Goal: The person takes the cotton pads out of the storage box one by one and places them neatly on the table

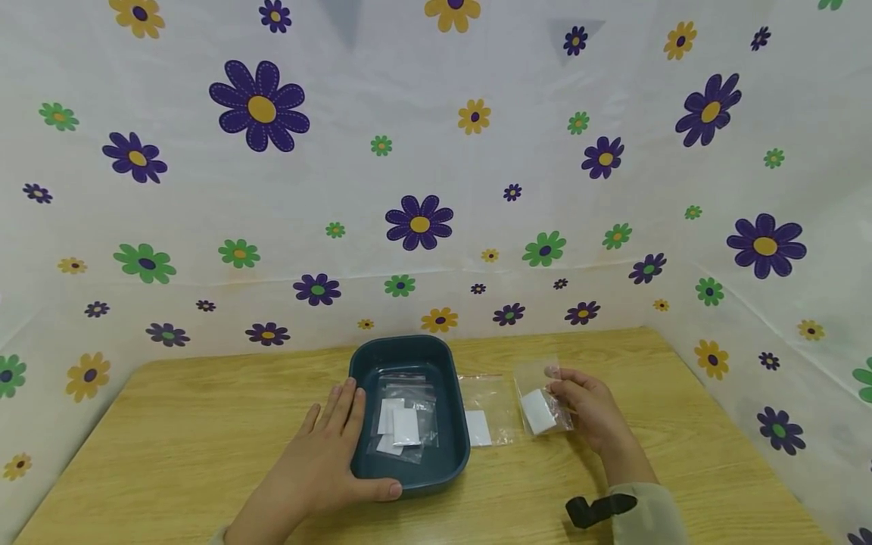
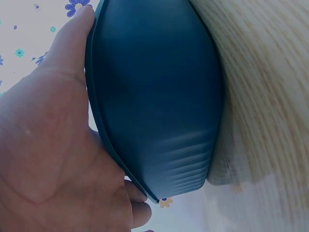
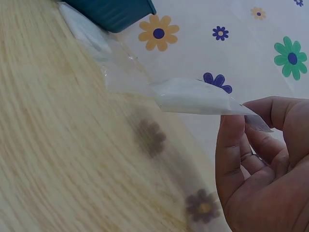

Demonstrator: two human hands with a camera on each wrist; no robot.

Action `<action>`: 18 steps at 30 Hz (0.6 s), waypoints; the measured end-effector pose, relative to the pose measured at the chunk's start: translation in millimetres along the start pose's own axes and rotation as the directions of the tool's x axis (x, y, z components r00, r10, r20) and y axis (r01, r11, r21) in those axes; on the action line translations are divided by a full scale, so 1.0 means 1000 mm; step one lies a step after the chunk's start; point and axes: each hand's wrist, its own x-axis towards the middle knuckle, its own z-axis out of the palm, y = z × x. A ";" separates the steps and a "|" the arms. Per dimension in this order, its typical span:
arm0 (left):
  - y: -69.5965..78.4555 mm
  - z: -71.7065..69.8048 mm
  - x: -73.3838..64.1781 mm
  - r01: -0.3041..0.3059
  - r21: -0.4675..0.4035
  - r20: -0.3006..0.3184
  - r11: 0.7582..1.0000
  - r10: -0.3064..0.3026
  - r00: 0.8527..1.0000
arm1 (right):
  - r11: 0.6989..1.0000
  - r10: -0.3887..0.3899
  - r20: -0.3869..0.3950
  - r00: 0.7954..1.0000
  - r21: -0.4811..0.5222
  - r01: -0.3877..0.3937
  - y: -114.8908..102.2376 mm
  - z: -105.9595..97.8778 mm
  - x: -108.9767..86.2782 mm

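My right hand (image 1: 591,409) pinches a clear plastic bag (image 1: 523,378) with a white square piece inside, between thumb and fingers at the bag's edge. The right wrist view shows this bag (image 3: 193,96) raised off the table and lying nearly flat. My left hand (image 1: 320,446) rests on a dark blue tray (image 1: 453,424), fingers straight along its left rim and thumb (image 2: 72,48) on the near rim. Inside the tray, several clear bags with white pieces (image 1: 406,428) overlap. Another clear bag (image 1: 493,401) with a white piece lies right beside the tray.
A wooden table (image 1: 204,424) carries everything, with its far edge close to a white flower-printed cloth (image 1: 327,174) that stands at the back and sides. A black strap piece (image 1: 593,511) sits at the right wrist by the sleeve (image 1: 650,518).
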 end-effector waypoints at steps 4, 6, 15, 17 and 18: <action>0.000 -0.001 -0.001 0.002 -0.003 0.002 1.000 -0.002 1.000 | 1.000 0.007 -0.006 1.000 -0.008 -0.007 0.005 0.000 0.003; 0.000 -0.001 0.000 0.003 -0.003 0.003 1.000 -0.003 1.000 | 1.000 0.008 -0.006 1.000 -0.014 -0.008 0.007 0.000 0.005; 0.001 0.000 0.000 0.007 0.009 -0.005 1.000 -0.007 1.000 | 0.990 0.004 -0.054 0.999 -0.138 -0.011 0.013 0.002 0.007; 0.000 0.000 0.000 0.005 0.014 -0.008 1.000 -0.005 1.000 | 0.984 -0.007 -0.067 0.998 -0.178 -0.005 0.012 0.003 0.006; 0.000 0.000 0.000 0.005 0.015 -0.009 1.000 -0.005 1.000 | 0.982 -0.014 -0.071 0.997 -0.191 0.000 0.012 0.004 0.005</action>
